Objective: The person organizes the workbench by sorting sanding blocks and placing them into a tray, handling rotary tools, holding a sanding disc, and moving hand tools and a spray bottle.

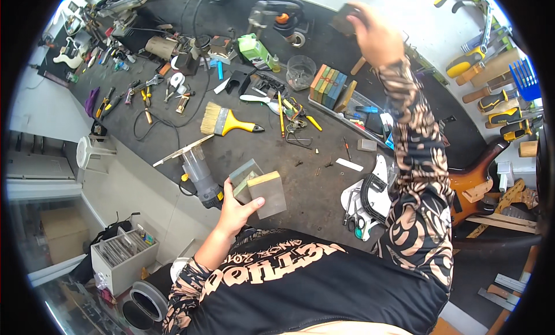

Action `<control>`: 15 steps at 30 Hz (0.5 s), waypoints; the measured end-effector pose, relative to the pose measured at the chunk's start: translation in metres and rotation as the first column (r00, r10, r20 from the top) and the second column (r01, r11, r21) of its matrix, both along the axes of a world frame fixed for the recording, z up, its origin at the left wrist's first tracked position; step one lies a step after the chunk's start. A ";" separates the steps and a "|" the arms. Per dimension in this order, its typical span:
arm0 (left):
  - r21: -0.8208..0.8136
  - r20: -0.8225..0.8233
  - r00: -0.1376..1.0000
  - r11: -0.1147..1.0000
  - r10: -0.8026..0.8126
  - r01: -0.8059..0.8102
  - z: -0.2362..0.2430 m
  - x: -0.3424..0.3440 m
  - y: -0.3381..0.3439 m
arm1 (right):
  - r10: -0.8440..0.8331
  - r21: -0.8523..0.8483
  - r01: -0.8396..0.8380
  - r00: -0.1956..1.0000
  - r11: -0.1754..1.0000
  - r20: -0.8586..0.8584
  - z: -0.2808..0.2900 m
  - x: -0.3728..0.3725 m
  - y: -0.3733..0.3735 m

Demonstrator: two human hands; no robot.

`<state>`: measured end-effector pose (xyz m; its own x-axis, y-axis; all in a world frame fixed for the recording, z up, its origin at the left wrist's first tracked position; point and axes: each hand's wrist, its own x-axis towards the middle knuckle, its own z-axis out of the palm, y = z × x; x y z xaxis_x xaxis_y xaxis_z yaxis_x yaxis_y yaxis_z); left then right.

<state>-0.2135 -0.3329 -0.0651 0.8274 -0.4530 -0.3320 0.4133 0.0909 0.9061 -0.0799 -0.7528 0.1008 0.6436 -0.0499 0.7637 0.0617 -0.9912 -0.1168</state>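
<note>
My left hand [237,210] grips a small stack of rectangular blocks [267,196]: a grey one with a pale yellow edge in front, greenish ones behind it. My right hand [376,34] is stretched toward the back of the bench, closed on a dark square block [348,21]. Below that hand stand several coloured blocks [326,83] in a bundle, beside a long tray [364,126] of small items. A yellow-handled paintbrush [225,120] and a grey power tool [198,173] lie left of the held stack.
The dark workbench [306,202] carries hand tools, cables and small parts. A white curved piece with scissors [361,210] lies front right. A sunburst guitar [474,181] and hung yellow-handled tools [500,103] are at the right. A storage box [121,260] stands below left.
</note>
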 end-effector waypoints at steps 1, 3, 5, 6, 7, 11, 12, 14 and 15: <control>-0.005 0.014 1.000 1.000 -0.002 0.002 -0.001 -0.001 0.004 | -0.002 -0.015 0.002 1.000 1.000 0.002 0.004 0.019 -0.002; -0.009 0.009 0.999 0.999 0.042 -0.042 0.003 -0.005 0.013 | -0.021 -0.022 0.019 0.998 1.000 -0.057 -0.008 0.063 -0.001; -0.019 0.002 0.998 0.998 0.068 -0.067 0.004 -0.008 0.021 | -0.048 0.046 0.050 0.997 0.998 -0.054 -0.014 0.091 -0.002; -0.017 0.015 0.997 0.997 0.075 -0.074 0.002 -0.007 0.024 | -0.088 0.113 0.094 0.995 0.989 -0.054 -0.017 0.105 -0.005; -0.006 0.031 0.995 0.996 0.094 -0.094 0.001 -0.009 0.028 | -0.084 0.095 0.092 0.993 0.991 -0.079 -0.021 0.116 -0.003; -0.001 0.039 0.990 0.991 0.137 -0.137 0.005 -0.013 0.040 | -0.047 -0.046 0.041 0.990 0.998 -0.135 -0.033 0.117 0.005; -0.001 0.037 0.989 0.990 0.143 -0.143 0.005 -0.014 0.041 | -0.041 -0.046 0.035 0.990 0.998 -0.137 -0.034 0.114 0.004; -0.005 0.035 0.988 0.988 0.153 -0.153 0.003 -0.015 0.043 | -0.124 -0.329 0.073 0.983 0.941 -0.135 -0.035 0.107 0.001; -0.007 0.033 0.988 0.989 0.148 -0.148 0.003 -0.015 0.042 | -0.160 -0.255 0.122 0.978 0.959 -0.133 -0.036 0.104 0.004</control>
